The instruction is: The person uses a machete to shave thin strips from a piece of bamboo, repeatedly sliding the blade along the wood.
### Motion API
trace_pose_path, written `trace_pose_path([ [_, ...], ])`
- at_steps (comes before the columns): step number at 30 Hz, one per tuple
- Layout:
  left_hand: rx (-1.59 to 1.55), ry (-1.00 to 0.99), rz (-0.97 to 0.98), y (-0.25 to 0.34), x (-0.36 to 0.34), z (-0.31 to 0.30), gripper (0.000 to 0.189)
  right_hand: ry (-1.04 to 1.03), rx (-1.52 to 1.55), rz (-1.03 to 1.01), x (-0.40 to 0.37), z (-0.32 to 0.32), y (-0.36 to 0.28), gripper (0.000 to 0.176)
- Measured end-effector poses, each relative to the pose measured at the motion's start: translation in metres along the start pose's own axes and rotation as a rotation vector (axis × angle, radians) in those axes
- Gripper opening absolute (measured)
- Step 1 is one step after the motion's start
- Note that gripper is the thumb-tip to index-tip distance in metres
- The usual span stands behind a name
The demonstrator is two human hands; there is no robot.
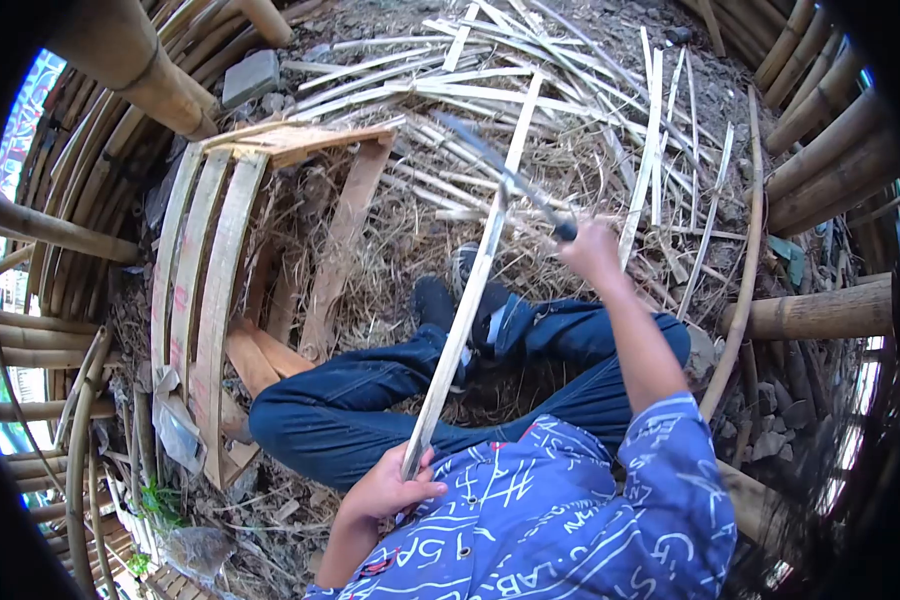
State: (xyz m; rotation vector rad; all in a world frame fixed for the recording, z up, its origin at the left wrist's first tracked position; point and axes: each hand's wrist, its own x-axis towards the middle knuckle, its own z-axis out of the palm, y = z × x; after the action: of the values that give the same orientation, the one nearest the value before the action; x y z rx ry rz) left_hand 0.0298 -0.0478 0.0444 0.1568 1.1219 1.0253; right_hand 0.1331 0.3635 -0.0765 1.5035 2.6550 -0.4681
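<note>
My left hand [395, 485] is closed around the near end of a long pale bamboo strip [467, 300], close to my shirt. From there the strip slants up and away between my knees, its far end over the pile. My right hand [592, 252] grips the dark handle of a long knife [487, 152], with its blade pointing up and left. Midway along, the blade overlaps the strip in this view, and fine shavings show around that spot.
Many split bamboo strips [570, 100] lie heaped on the ground ahead, over curly shavings [580, 175]. A slatted wooden crate [220, 290] stands at my left, with a grey block [251, 78] beyond it. Bamboo poles [820, 308] surround the space. My legs [355, 395] are bent in front.
</note>
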Motion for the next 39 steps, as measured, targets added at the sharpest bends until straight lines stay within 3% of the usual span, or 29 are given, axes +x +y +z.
trace_pose_path([
  [3,-0.007,0.010,0.009,0.003,0.012,0.000,0.037,-0.087,0.287,-0.096,-0.075,-0.016,-0.032,0.027],
  [8,0.007,0.026,-0.038,0.008,0.027,0.009,0.036,-0.406,0.302,-0.412,-0.177,-0.036,-0.072,0.025],
  [10,0.023,0.022,-0.044,0.005,0.028,0.012,0.036,-0.522,0.213,-0.470,-0.195,-0.046,-0.083,0.026],
  [16,-0.098,-0.015,-0.018,-0.002,0.026,0.013,0.038,-0.452,0.070,-0.639,-0.170,-0.033,-0.077,0.031],
  [20,0.034,-0.010,0.015,-0.014,0.017,0.014,0.036,-0.211,-0.070,-0.353,-0.096,-0.029,-0.052,0.029],
  [24,0.051,-0.002,0.003,-0.002,0.012,0.023,0.038,-0.204,-0.094,-0.177,-0.024,-0.024,-0.017,0.033],
  [27,0.050,-0.063,0.053,-0.029,0.014,0.006,0.036,-0.114,-0.095,-0.167,0.013,-0.018,0.002,0.034],
  [35,-0.061,-0.018,-0.063,-0.003,-0.002,0.009,0.032,-0.124,-0.056,-0.015,0.046,0.000,0.000,0.035],
  [39,-0.001,0.040,0.041,-0.018,-0.010,0.001,0.031,-0.126,-0.063,0.017,0.062,0.003,-0.001,0.035],
])
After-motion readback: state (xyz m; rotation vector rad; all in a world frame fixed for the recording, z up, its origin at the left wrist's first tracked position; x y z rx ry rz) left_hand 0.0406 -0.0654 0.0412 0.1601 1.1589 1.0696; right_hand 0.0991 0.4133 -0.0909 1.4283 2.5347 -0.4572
